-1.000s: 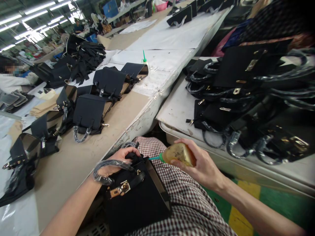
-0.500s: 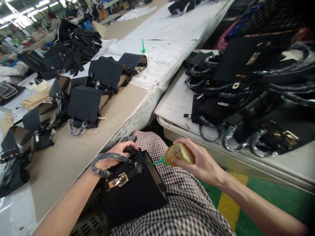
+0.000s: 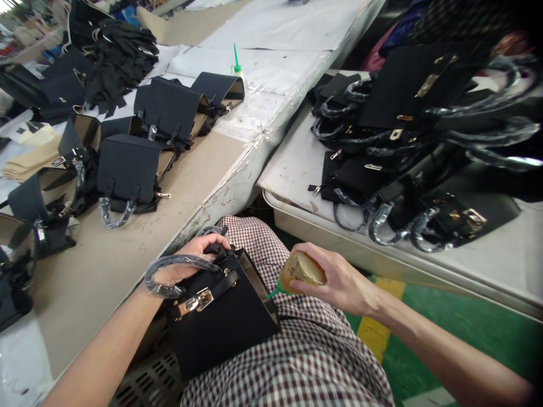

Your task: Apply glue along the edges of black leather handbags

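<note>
A black handbag (image 3: 229, 322) with a gold clasp and a plastic-wrapped handle rests tilted on my lap, over a checked cloth. My left hand (image 3: 190, 257) reaches through the handle loop and is closed on the bag's upper edge. My right hand (image 3: 328, 277) squeezes round a yellowish glue bottle (image 3: 302, 270) with a green nozzle. The bottle tips down to the left, and its nozzle tip is at the open side edge of the bag. Whether the tip touches the edge, I cannot tell.
More black handbags (image 3: 127, 169) stand on the table at left, near a second green-nozzled bottle (image 3: 236, 66). Finished-looking black handbags (image 3: 394, 141) are piled on the white table at right. A plastic crate (image 3: 146, 379) sits below my left arm.
The bottle's nozzle has moved down along the bag's side edge, and the bottle tips more steeply. My left hand keeps its hold. The whole view has shifted slightly.
</note>
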Demonstrator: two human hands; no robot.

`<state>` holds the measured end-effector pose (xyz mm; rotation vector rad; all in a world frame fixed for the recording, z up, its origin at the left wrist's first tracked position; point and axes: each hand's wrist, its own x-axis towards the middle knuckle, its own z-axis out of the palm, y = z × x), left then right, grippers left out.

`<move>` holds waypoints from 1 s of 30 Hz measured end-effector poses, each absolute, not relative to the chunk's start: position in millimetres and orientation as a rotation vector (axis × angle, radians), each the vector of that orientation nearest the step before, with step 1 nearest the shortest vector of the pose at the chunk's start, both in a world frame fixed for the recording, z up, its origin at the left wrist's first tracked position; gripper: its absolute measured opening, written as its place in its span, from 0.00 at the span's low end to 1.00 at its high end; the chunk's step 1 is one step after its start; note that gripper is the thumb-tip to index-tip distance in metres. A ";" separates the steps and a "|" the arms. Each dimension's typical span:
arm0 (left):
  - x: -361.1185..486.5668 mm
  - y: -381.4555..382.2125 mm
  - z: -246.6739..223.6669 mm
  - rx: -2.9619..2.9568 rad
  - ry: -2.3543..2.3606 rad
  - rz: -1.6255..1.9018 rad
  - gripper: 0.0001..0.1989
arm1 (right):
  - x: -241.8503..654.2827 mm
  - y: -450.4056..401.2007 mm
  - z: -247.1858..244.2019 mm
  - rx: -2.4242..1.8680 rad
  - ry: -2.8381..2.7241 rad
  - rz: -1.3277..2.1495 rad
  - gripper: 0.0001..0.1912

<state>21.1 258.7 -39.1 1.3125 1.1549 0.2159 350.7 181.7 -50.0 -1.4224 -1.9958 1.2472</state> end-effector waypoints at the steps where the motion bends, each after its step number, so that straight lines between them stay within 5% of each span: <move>1: 22.7 258.1 -36.8 1.295 1.163 0.206 0.13 | 350.4 180.8 -50.8 -1.423 -2.005 1.249 0.18; 10: 23.6 255.7 -28.3 1.370 1.156 0.165 0.13 | 358.9 187.0 -52.1 -1.520 -1.832 1.497 0.13; 20: 13.5 250.5 -28.4 1.432 1.120 0.192 0.14 | 360.7 172.7 -57.9 -1.467 -1.912 1.150 0.24; 30: 20.0 241.9 13.8 1.588 1.205 0.106 0.13 | 360.7 176.9 -50.6 -1.540 -1.819 1.348 0.16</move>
